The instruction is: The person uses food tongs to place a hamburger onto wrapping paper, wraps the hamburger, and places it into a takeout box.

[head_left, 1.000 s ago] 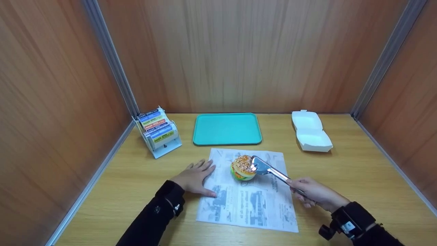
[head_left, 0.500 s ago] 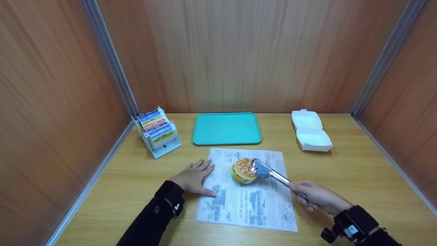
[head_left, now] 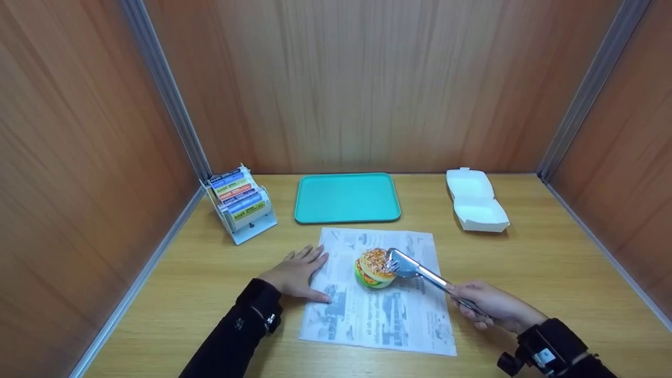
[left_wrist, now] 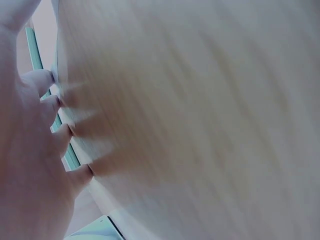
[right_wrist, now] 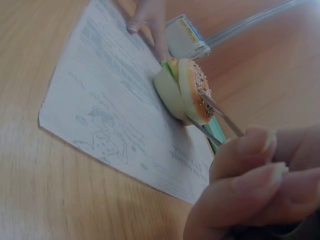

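A sesame-topped hamburger (head_left: 376, 268) with green and orange filling sits over the printed sheet of paper (head_left: 362, 325). My right hand (head_left: 496, 304) grips metal tongs (head_left: 428, 273), their ends at the burger's right side. Seen from the right wrist, one tong arm meets the seeded bun top and the other reaches its lower edge; the burger (right_wrist: 175, 95) looks tilted there. At the paper's left edge my left hand (head_left: 296, 275) lies flat with spread fingers, its thumb on the sheet. The left wrist view shows those fingers (left_wrist: 62, 135) straight against the tabletop.
Behind the paper lies a turquoise tray (head_left: 346, 198). An opened white clamshell box (head_left: 478, 202) stands at the back right. To the back left is a metal holder (head_left: 241, 205) with colourful printed packs. Wood-grain walls enclose the table (head_left: 184, 304).
The tongs and burger have come slightly nearer the front of the paper, with the right hand shifting a little toward me and right. My left hand stays in place.
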The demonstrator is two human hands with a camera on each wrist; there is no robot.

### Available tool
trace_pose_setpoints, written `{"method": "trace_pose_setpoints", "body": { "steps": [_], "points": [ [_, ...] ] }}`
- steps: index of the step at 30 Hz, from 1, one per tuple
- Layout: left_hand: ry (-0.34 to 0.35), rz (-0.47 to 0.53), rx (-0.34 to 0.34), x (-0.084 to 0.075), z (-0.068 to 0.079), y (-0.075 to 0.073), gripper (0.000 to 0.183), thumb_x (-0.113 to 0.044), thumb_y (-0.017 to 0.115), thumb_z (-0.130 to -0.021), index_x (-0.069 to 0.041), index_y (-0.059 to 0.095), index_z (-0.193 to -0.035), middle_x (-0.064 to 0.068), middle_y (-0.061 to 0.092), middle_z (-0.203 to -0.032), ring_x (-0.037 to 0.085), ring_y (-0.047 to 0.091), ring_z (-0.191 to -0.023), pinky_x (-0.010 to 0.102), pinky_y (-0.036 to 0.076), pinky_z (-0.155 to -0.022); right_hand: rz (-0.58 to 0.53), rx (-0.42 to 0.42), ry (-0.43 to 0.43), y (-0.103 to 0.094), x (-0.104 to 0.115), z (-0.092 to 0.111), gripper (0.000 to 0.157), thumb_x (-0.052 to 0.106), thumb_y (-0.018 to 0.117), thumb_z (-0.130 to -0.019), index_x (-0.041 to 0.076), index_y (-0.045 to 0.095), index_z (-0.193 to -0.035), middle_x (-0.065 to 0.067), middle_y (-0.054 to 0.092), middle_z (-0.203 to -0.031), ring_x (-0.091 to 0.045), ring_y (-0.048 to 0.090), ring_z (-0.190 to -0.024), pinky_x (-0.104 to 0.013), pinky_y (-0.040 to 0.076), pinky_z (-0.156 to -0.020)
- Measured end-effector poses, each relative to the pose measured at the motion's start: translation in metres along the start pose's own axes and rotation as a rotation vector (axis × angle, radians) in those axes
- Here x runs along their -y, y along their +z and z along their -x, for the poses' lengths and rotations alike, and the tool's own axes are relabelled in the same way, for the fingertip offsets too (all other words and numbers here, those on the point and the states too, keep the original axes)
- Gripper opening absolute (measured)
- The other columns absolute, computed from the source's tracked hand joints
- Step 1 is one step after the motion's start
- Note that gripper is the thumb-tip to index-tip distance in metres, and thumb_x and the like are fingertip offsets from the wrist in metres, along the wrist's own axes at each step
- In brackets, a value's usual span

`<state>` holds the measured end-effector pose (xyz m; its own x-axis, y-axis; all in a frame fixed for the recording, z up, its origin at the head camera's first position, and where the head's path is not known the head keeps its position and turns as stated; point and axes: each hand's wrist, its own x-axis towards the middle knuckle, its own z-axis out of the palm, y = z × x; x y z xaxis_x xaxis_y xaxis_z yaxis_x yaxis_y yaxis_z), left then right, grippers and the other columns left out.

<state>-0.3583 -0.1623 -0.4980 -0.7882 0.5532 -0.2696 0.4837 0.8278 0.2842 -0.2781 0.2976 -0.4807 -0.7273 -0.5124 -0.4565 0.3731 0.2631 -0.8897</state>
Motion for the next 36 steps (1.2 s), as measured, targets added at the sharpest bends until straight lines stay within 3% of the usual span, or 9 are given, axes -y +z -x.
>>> {"method": "trace_pose_setpoints", "body": {
  "steps": [6,11,14,18,22,26,32,36],
  "points": [
    [-0.006,0.006,0.003,0.004,-0.001,-0.003,0.120,-0.083,0.067,-0.084,-0.016,0.020,-0.171,0.008,0.007,-0.179,0.037,0.004,-0.164,0.063,0.006,-0.129,-0.015,0.051,0.025,-0.005,0.010,-0.001,0.044,0.046,0.051,-0.112,0.005,0.064,-0.105,0.008,0.056,-0.070,-0.002,0.046,-0.051,-0.015,0.043,-0.049],
    [-0.010,0.000,-0.001,0.007,-0.003,-0.006,0.120,-0.083,0.067,-0.084,-0.015,0.020,-0.171,0.008,0.007,-0.179,0.037,0.004,-0.165,0.063,0.006,-0.130,0.055,0.057,0.031,-0.013,0.022,0.003,0.048,0.048,0.047,-0.113,0.003,0.066,-0.110,0.008,0.057,-0.071,-0.003,0.046,-0.052,-0.018,0.043,-0.052],
    [-0.015,-0.002,-0.004,0.008,-0.004,-0.008,0.121,-0.084,0.066,-0.084,-0.016,0.020,-0.171,0.007,0.007,-0.179,0.036,0.004,-0.165,0.062,0.006,-0.130,0.128,-0.010,0.037,-0.019,0.034,0.004,0.052,0.052,0.046,-0.112,0.003,0.066,-0.114,0.007,0.057,-0.071,-0.004,0.045,-0.053,-0.019,0.041,-0.053],
    [-0.014,0.011,-0.008,0.009,-0.004,-0.010,0.119,-0.082,0.067,-0.084,-0.016,0.020,-0.171,0.007,0.007,-0.179,0.036,0.003,-0.165,0.063,0.005,-0.130,0.251,-0.181,-0.006,-0.023,0.056,-0.005,0.059,0.059,0.046,-0.111,0.004,0.064,-0.118,0.004,0.058,-0.074,-0.007,0.047,-0.056,-0.021,0.041,-0.053],
    [-0.004,0.019,-0.016,0.009,-0.003,-0.011,0.117,-0.080,0.069,-0.085,-0.015,0.022,-0.171,0.009,0.009,-0.179,0.038,0.004,-0.164,0.064,0.006,-0.129,0.359,-0.346,-0.117,-0.026,0.079,-0.031,0.059,0.057,0.048,-0.111,0.002,0.062,-0.123,0.001,0.057,-0.075,-0.010,0.049,-0.055,-0.023,0.043,-0.051],
    [0.000,0.017,-0.016,0.008,-0.001,-0.011,0.119,-0.082,0.068,-0.084,-0.015,0.021,-0.171,0.009,0.009,-0.179,0.038,0.004,-0.164,0.064,0.006,-0.129,0.450,-0.467,-0.169,-0.032,0.094,-0.068,0.052,0.052,0.050,-0.111,0.003,0.061,-0.123,-0.002,0.055,-0.076,-0.010,0.046,-0.053,-0.024,0.042,-0.050],
    [-0.014,-0.004,-0.003,0.007,0.002,-0.006,0.121,-0.084,0.067,-0.083,-0.015,0.020,-0.171,0.009,0.007,-0.179,0.037,0.004,-0.164,0.064,0.006,-0.129,0.707,-0.557,-0.111,-0.041,0.099,-0.120,0.053,0.054,0.048,-0.111,0.003,0.061,-0.116,-0.002,0.052,-0.078,-0.015,0.048,-0.062,-0.028,0.040,-0.056],
    [0.001,0.013,-0.008,0.001,0.000,-0.002,0.121,-0.084,0.067,-0.083,-0.015,0.022,-0.171,0.008,0.008,-0.179,0.037,0.005,-0.164,0.064,0.007,-0.129,0.813,-0.604,-0.059,-0.048,0.100,-0.140,0.058,0.056,0.047,-0.111,0.003,0.061,-0.129,-0.006,0.053,-0.089,-0.022,0.054,-0.075,-0.033,0.042,-0.066]
  ]
}}
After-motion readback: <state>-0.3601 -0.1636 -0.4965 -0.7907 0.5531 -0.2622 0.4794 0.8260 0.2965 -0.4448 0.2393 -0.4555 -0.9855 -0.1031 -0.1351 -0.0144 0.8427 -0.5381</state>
